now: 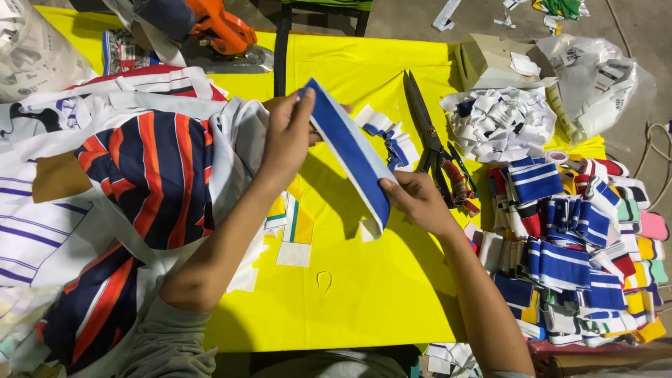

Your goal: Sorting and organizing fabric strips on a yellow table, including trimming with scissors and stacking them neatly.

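Above the middle of the yellow table (350, 301), a blue-and-white ribbed fabric strip (350, 150) is held taut, pinched at its top by the left hand (287, 136) and at its lower end by the right hand (413, 199), apparently being straightened, so steady tension seems called for.

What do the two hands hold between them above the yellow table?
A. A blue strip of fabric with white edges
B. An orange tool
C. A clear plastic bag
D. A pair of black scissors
A: the left hand pinches the upper end and the right hand the lower end of the blue and white strip, while the black scissors lie untouched on the yellow table.
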